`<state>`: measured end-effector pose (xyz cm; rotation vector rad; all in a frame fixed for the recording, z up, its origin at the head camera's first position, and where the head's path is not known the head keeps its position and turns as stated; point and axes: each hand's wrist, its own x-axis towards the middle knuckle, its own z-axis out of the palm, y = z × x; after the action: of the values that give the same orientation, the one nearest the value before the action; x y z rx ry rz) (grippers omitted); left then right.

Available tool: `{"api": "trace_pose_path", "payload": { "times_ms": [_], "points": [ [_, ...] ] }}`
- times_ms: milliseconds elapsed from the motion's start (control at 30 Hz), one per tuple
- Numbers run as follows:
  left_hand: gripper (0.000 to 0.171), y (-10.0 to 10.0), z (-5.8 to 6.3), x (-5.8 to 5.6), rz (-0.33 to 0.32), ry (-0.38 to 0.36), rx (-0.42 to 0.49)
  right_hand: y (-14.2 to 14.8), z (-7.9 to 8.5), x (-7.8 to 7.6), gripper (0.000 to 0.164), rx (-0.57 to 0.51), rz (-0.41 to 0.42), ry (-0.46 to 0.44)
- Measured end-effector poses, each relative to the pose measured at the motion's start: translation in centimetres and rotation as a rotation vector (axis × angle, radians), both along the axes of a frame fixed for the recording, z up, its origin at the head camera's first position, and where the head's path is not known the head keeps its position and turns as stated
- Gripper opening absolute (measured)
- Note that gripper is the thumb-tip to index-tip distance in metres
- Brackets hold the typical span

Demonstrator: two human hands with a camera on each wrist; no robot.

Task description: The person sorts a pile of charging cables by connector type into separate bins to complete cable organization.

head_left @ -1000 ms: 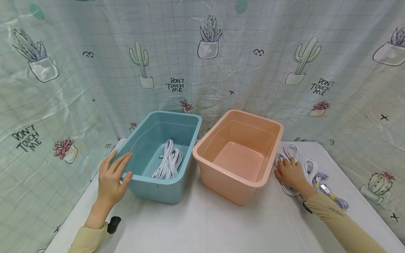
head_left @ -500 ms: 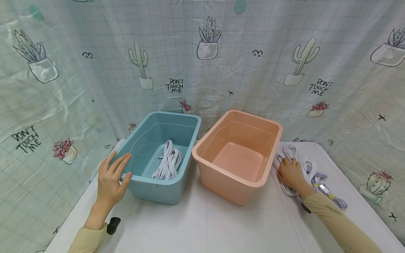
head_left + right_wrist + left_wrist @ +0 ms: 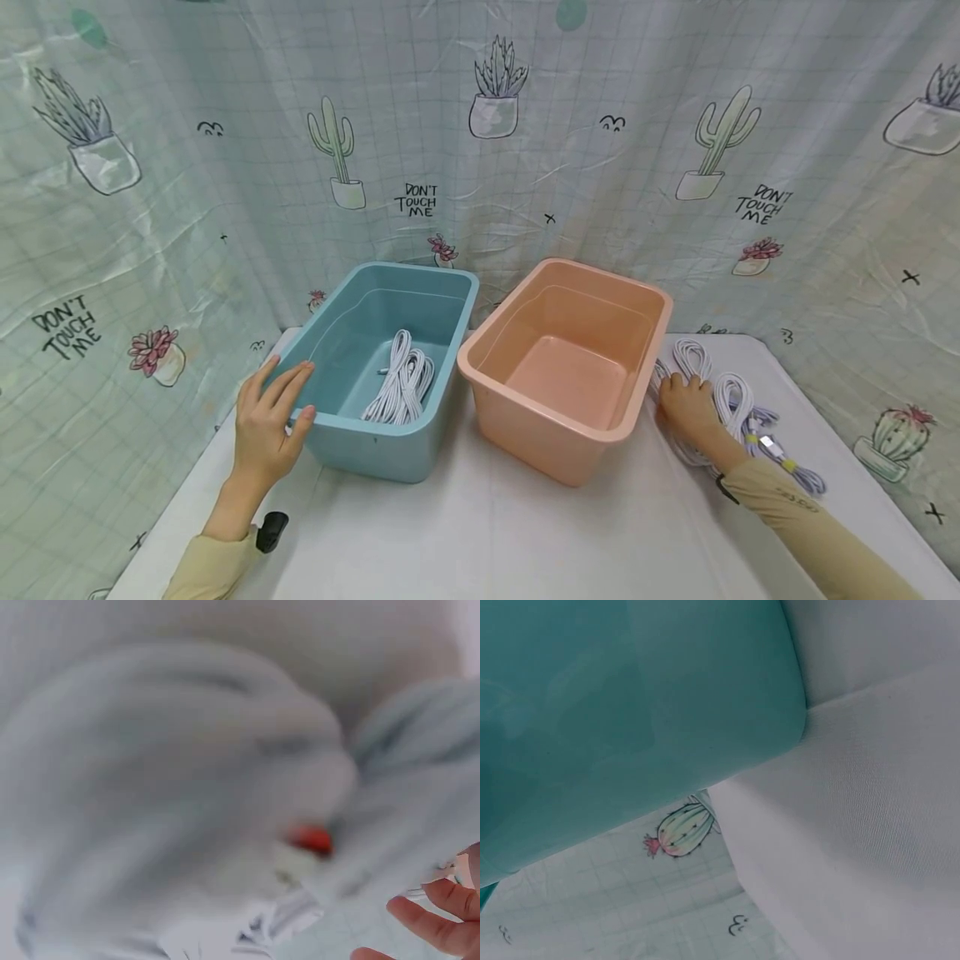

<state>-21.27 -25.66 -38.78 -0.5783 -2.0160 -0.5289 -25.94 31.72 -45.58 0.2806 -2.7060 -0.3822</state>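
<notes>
On the white counter [image 3: 480, 533] in front of you sit two tubs, side by side and very close, with a thin gap between them. The blue tub [image 3: 375, 454] is on your left. It has one bundle of white cable [image 3: 401, 387] lying on its floor, near the right wall. The pink tub [image 3: 555, 442] is on your right, and you can see its bare floor.

Your left hand [image 3: 266, 421] rests on the near left corner of the blue tub. The fingers lie almost straight over the rim, and the thumb points along the front edge. It is not squeezing anything. From the left wrist view you see only the tub's blue wall [image 3: 630, 712] and the counter's edge.

Your right hand [image 3: 686, 408] lies on top of the pile of white cables [image 3: 720, 392] on the counter, just beside the pink tub's right wall. The fingers bend down onto the loops, but you cannot tell if they have hold of one. The right wrist view is too blurry to help.

The cactus curtain [image 3: 480, 125] hangs close behind both tubs and along both sides. There is open counter in front of the tubs, between your arms. The pile lies near the counter's right edge.
</notes>
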Motion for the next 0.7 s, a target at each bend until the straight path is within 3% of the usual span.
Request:
{"api": "trace_pose_path", "payload": {
  "times_ms": [200,300,400,700],
  "points": [
    [0.06,0.1,0.0,0.0,0.008,-0.004,-0.004,0.1,0.8,0.1,0.029,-0.002,0.102,0.24],
    [0.06,0.1,0.0,0.0,0.013,-0.006,-0.007,0.5,1.5,0.3,0.029,-0.02,0.133,0.308],
    [0.06,0.1,0.0,0.0,0.011,-0.006,-0.007,1.0,2.4,0.6,0.028,-0.04,0.112,0.27],
    [0.06,0.0,0.0,0.0,0.007,0.0,-0.004,3.0,6.0,1.7,0.028,0.005,-0.052,-0.062]
  ]
}}
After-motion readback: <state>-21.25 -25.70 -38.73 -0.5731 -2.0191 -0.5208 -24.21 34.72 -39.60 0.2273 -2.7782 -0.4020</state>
